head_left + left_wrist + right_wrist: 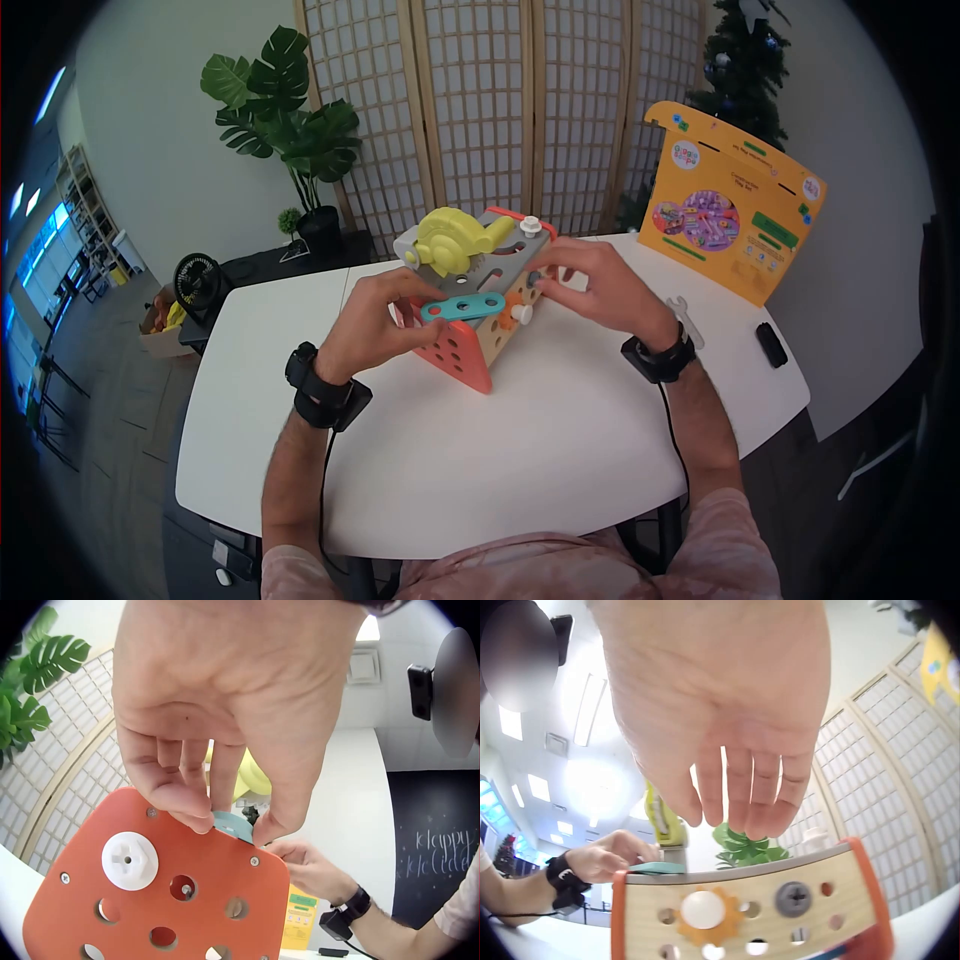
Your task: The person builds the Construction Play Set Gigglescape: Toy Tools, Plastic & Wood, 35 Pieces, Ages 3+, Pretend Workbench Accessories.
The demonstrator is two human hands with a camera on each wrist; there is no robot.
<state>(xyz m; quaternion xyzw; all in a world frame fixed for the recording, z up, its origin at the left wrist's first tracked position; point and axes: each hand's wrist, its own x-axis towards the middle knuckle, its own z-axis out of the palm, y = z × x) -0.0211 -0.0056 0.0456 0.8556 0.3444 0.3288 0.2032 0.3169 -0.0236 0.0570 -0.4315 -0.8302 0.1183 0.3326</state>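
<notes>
My left hand pinches a teal strip with holes between thumb and fingers, over the near end of a toy workbench. The strip lies at the top edge of the orange end panel. A white hex bolt sits in that panel. My right hand hovers by the grey top's right edge, fingers extended and holding nothing. Below it, the wooden side carries an orange gear with a white bolt and a grey screw. A yellow-green toy saw rests on top.
A yellow box stands at the right back of the white table. A grey toy wrench and a black case lie to the right. Behind are a fan, a plant and a folding screen.
</notes>
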